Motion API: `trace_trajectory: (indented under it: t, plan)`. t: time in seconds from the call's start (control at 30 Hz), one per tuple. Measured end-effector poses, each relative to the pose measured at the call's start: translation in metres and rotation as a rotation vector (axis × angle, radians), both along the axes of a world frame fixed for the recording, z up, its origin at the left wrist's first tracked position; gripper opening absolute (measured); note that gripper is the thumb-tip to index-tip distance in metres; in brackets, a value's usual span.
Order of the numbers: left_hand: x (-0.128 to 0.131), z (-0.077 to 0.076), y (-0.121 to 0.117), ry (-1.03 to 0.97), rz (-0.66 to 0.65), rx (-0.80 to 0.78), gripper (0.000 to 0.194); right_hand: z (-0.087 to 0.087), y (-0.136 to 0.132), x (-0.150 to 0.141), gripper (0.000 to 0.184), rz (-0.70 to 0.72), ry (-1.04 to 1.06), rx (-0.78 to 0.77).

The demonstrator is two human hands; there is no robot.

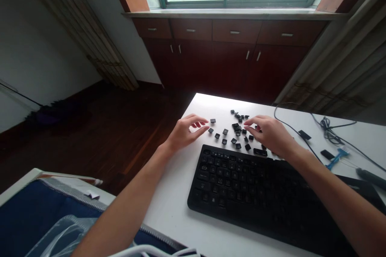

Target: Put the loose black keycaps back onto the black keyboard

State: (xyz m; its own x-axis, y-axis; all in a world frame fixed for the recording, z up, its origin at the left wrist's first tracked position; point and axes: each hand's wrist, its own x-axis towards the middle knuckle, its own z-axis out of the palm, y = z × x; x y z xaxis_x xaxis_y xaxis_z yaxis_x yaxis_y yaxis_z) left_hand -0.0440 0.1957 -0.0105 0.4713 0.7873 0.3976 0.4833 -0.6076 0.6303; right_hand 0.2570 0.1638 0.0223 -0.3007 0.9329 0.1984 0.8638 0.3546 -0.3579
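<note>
My left hand (187, 131) hovers at the table's left side, its thumb and fingers curved and apart with nothing between them. Just beyond its fingertips lie two loose black keycaps, a flat one (212, 121) and a tilted one (210, 130). My right hand (267, 131) reaches over the right side of a small heap of keycaps (237, 127). Its thumb and index tips are slightly apart, close to a keycap (244, 131); contact is unclear. In front of both hands sits a black keyboard (229, 180), partly covered by my right forearm. A long keycap (259, 152) rests by its top edge.
On the white table (169, 213), right of my right arm, are black cables (330, 130), a blue tool (337, 157) and dark flat pieces (304, 135). A blue padded item with clear plastic (69, 229) is at lower left. Cabinets (229, 56) stand below the window.
</note>
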Motion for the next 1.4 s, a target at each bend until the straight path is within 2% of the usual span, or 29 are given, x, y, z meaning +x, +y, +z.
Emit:
trace_trajectory:
  t: [0.1, 0.17, 0.23, 0.37, 0.47, 0.63, 0.9, 1.23, 1.4]
  plan:
    - [0.017, 0.015, 0.009, 0.071, -0.063, 0.046, 0.026, -0.006, 0.007, -0.001, 0.022, 0.032, -0.014, -0.030]
    - [0.034, 0.025, 0.019, 0.158, -0.153, 0.061, 0.021, -0.009, 0.010, -0.005, 0.024, 0.054, -0.025, -0.040]
    - [0.054, 0.031, 0.030, 0.293, -0.270, 0.076, 0.027, -0.012, 0.012, -0.008, 0.025, 0.066, -0.034, -0.042]
    - [0.085, 0.030, 0.048, 0.395, -0.336, 0.073, 0.030, -0.017, 0.015, -0.014, 0.021, 0.059, -0.044, -0.027]
    - [0.097, 0.025, 0.053, 0.445, -0.363, 0.061, 0.026, -0.019, 0.017, -0.015, 0.019, 0.044, -0.043, -0.021]
    - [0.099, 0.023, 0.055, 0.486, -0.401, 0.047, 0.025, -0.017, 0.019, -0.010, 0.019, 0.033, -0.046, -0.015]
    - [0.093, 0.025, 0.060, 0.499, -0.380, 0.020, 0.020, -0.012, 0.020, -0.009, 0.020, 0.085, -0.069, -0.020]
    - [0.079, 0.040, 0.061, 0.456, -0.318, -0.023, 0.019, -0.012, 0.019, -0.011, 0.019, 0.060, -0.017, -0.023]
    - [0.083, 0.033, 0.065, 0.427, -0.322, -0.037, 0.022, -0.009, 0.020, -0.008, 0.017, 0.040, 0.027, -0.009]
